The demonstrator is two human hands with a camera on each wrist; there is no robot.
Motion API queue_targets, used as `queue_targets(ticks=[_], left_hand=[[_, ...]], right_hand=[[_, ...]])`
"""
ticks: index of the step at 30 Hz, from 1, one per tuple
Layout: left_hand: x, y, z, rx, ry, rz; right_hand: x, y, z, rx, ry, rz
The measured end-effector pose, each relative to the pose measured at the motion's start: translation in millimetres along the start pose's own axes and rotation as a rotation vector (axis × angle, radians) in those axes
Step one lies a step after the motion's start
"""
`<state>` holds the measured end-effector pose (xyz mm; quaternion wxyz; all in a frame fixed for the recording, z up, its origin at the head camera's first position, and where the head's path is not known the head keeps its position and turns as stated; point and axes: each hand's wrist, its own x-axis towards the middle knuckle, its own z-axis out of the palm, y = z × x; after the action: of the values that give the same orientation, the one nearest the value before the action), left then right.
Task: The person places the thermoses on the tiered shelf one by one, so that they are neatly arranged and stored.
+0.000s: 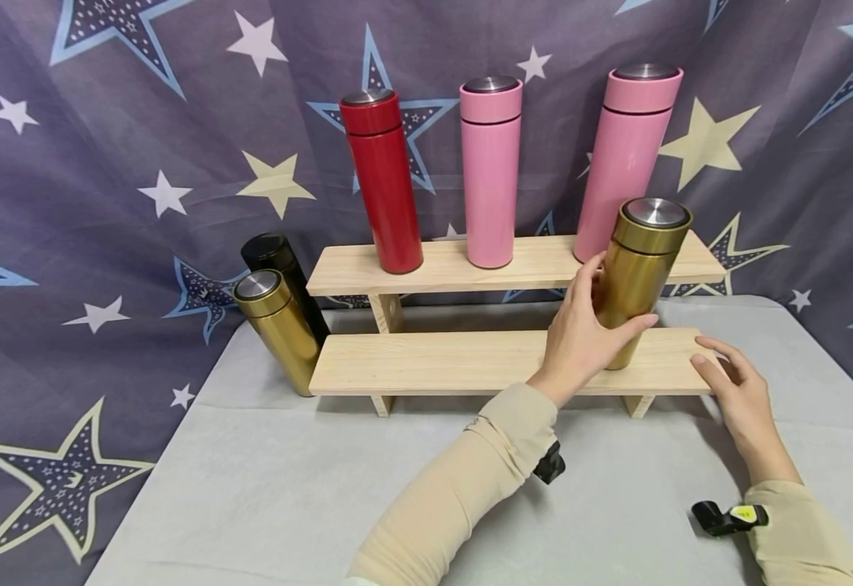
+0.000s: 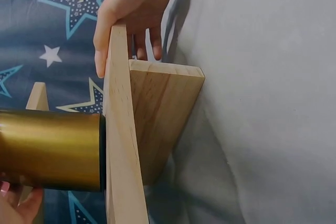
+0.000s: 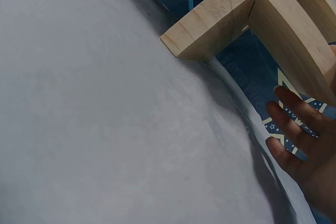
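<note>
Gold metallic flask [image 1: 635,277]: smooth cylinder, upright, long axis square to the lower shelf [image 1: 426,362], steel-disc lid [image 1: 656,213] pointing up, dark-rimmed base down at that near shelf's right part; firm contact hard to tell. Hands: left hand [image 1: 576,342] curled round the flask's side, thumb across its near face; right hand [image 1: 752,407] spread, fingers nearly straight, touching the shelf's right end. Pale grained wood, flat planks, slanted supports. Far, upper shelf [image 1: 443,262]: glossy red flask [image 1: 386,187] left, pink flask [image 1: 491,179] mid, taller-looking pink one [image 1: 627,155] right. Left of the shelves, grey cloth-covered desk [image 1: 251,480]: second gold flask [image 1: 283,334], black flask [image 1: 296,281] just beyond it. Behind, creased star-print fabric [image 1: 199,122]
</note>
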<state>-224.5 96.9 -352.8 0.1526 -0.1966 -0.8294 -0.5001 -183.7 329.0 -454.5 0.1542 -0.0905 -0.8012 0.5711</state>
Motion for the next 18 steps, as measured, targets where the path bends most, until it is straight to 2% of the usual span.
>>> queue_targets(ticks=[10,18], left_hand=[[-0.7,0.7,-1.9,-0.014,-0.013,-0.004],[-5.8,0.4,-16.0,-0.013,-0.025,0.031]], right_hand=[[-0.4,0,0,-0.003,0.002,-0.003],[0.0,0,0,0.023,0.003,-0.015]])
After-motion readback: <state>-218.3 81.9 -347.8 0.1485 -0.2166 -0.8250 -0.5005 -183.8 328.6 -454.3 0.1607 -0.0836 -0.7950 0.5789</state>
